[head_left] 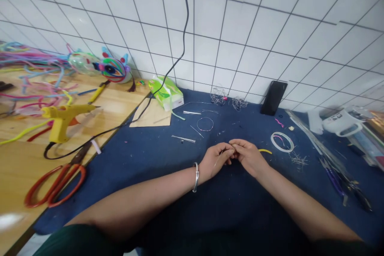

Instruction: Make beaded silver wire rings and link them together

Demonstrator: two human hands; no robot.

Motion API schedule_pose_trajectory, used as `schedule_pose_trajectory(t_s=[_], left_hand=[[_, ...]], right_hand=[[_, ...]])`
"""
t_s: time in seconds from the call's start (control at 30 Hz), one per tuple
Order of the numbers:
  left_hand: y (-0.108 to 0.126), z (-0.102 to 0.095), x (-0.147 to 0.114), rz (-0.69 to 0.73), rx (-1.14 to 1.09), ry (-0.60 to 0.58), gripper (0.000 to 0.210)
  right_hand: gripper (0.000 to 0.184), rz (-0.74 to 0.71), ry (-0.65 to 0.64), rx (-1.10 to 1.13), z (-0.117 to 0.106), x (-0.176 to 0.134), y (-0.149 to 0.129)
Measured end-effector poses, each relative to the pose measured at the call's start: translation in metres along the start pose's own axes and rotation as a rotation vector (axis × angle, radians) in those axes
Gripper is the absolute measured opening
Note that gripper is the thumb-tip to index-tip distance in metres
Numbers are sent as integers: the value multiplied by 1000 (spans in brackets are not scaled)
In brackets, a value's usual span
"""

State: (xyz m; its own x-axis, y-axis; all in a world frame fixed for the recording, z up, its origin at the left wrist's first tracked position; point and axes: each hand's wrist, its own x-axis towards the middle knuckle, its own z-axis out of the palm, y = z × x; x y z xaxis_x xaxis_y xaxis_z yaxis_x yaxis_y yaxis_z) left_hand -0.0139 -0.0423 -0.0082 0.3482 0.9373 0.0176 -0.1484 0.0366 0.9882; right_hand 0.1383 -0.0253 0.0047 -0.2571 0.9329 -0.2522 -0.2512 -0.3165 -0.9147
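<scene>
Left hand (216, 161) is pinching a thin wire (215, 164), right hand (248, 157) bunched right up against it, can't really tell its grip. Wire ring (205, 131) sits just past them on the table (150, 156).

To your left, you find a yellow glue gun (61, 126) on the wooden table (120, 100); its black cable (187, 12) crosses the green tissue pack (165, 90). Orange-handled scissors (58, 183) lie nearer you. To your right, a black phone (274, 98) leans against the tiled wall (240, 24); a white mug (337, 123) is located farther right.
</scene>
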Motion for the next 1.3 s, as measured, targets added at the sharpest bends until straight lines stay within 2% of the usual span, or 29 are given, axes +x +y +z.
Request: schedule_pose_trajectory(t_s=[0.13,0.4,0.67,1.3], left_hand=[[0,-1,-1,3,8,2,21],[9,-4,-3,-1,92,32,18],[5,-15,3,6,198,51,21],[3,-15,4,-31,250,50,19]], right_hand=[[17,-13,-41,4,0,-6,6],[14,-48,-16,-26,-3,-3,11],[18,-70,-1,10,-3,-5,12],[17,-59,26,99,-9,-1,15]])
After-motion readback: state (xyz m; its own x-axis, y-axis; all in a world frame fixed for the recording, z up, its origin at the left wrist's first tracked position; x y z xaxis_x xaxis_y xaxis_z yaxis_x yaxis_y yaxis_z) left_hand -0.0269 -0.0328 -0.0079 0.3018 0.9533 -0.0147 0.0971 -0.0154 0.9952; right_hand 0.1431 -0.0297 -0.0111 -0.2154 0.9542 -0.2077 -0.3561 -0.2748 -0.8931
